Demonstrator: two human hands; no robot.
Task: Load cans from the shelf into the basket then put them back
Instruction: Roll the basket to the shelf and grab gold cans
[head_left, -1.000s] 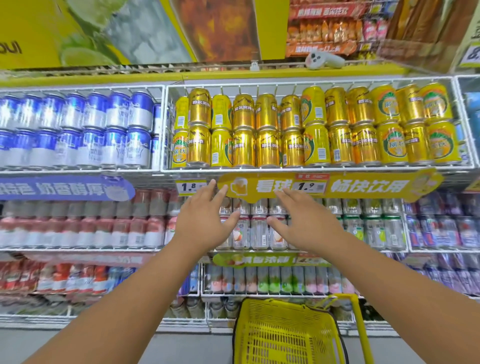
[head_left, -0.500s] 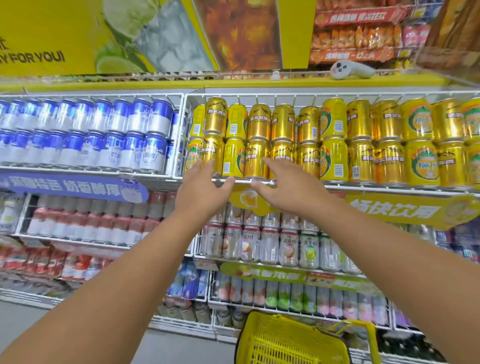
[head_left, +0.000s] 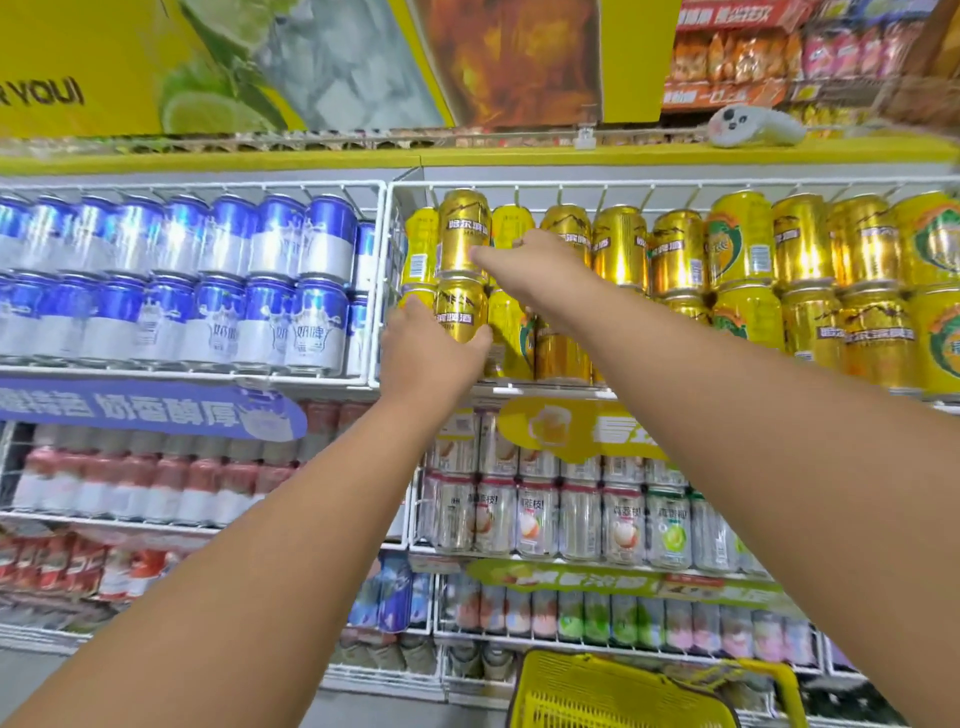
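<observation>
Gold and yellow cans (head_left: 680, 249) stand two rows high in a white wire shelf bay (head_left: 623, 183). My left hand (head_left: 428, 356) wraps from below around the lower gold can (head_left: 461, 306) near the bay's left end, thumb on its right side. My right hand (head_left: 535, 273) is at the upper row. Its thumb touches the upper gold can (head_left: 464, 231), and its fingers curl over the yellow can (head_left: 511, 221) beside it. Whether it grips either can is hidden. The yellow plastic basket (head_left: 597, 665) sits below, at the bottom edge of the view.
Blue and white cans (head_left: 218, 291) fill the bay to the left behind a wire divider (head_left: 387, 280). Lower shelves hold clear fruit-drink cans (head_left: 535, 519) and red cans (head_left: 130, 483). A white toy-like object (head_left: 753, 127) lies on the top ledge.
Both hands rose from below the price rail to the gold cans. The left closed around the lower can and the right reached the upper row. The view tilted up and shifted left.
</observation>
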